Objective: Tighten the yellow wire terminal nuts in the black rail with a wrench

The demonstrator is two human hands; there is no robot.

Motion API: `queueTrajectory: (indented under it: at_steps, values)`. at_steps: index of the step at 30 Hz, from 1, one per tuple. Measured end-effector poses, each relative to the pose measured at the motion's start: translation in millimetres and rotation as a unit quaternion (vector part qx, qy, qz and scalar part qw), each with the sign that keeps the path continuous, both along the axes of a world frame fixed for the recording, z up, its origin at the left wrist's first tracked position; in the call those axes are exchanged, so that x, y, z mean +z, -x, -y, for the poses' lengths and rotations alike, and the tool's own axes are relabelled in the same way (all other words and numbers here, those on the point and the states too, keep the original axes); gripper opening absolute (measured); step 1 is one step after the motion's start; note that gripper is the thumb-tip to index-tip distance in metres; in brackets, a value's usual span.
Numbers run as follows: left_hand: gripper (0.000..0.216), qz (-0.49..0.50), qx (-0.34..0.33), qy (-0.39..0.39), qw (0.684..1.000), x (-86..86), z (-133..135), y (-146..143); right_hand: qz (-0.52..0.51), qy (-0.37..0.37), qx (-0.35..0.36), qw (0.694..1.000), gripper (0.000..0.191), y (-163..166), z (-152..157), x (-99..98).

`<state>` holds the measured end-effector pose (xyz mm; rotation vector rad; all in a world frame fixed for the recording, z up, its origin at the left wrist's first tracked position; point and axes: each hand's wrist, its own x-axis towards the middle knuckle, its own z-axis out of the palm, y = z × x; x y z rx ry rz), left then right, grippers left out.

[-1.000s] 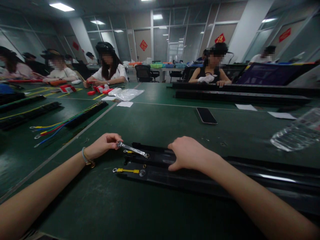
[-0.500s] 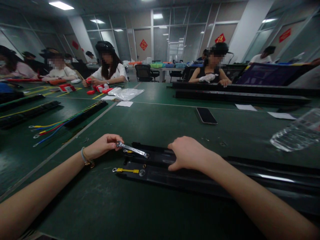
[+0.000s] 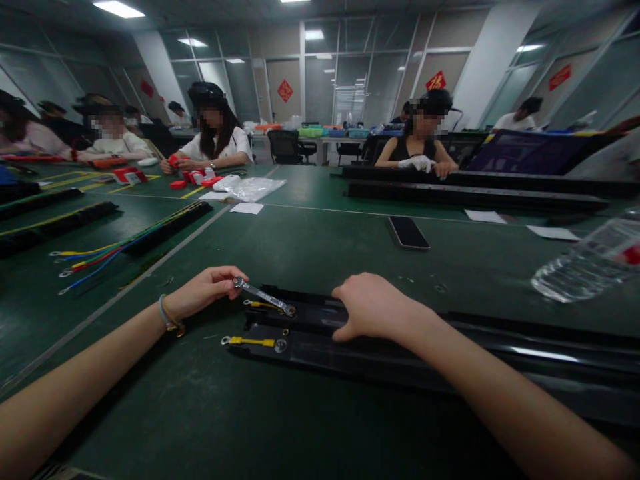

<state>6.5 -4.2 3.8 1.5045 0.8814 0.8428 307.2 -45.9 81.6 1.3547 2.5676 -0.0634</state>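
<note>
My left hand (image 3: 203, 291) pinches the near end of a small silver wrench (image 3: 263, 295), whose far end sits on a fastener at the left end of a long black strip (image 3: 500, 363) lying across the green table (image 3: 310, 247). My right hand (image 3: 376, 308) presses down on top of that strip, fingers curled over it. A yellow-sleeved wire with a ring lug (image 3: 249, 341) pokes out of the strip's left end, just below the wrench.
A black phone (image 3: 409, 233) lies beyond the strip. A clear plastic bottle (image 3: 583, 267) lies at the right. Coloured wires (image 3: 95, 258) run out of another black strip at the left. More strips and several seated people are at the far side.
The wrench handle has swung slightly up and away in my left hand. My right hand stays on the strip. The view has shifted a little.
</note>
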Motion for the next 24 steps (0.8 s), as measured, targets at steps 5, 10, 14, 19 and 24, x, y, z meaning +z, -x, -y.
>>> queueTrajectory:
  at_steps: [5, 10, 14, 19, 24]
  values:
    - [0.023, 0.004, -0.002, 0.003, 1.000, 0.1, -0.4, -0.1, 0.003, 0.010, -0.007, 1.000, 0.056, 1.0, 0.7, 1.3]
    - [0.029, 0.014, -0.046, -0.002, 0.999, 0.8, 0.1, 1.1, 0.001, 0.011, -0.009, 1.000, 0.057, 1.5, 0.9, 2.1]
    - [0.028, 0.041, -0.127, 0.003, 0.991, 2.7, 2.5, 0.2, -0.002, 0.018, -0.010, 1.000, 0.058, 0.8, 0.2, 2.1]
    - [0.028, 0.035, -0.132, 0.000, 0.991, 2.6, 2.0, 0.3, -0.005, 0.013, -0.005, 1.000, 0.057, 0.3, -0.1, 1.0]
    - [0.027, 0.008, -0.031, -0.021, 0.999, -0.2, -1.1, 1.2, -0.005, 0.010, -0.005, 1.000, 0.056, 0.1, 0.0, 0.4]
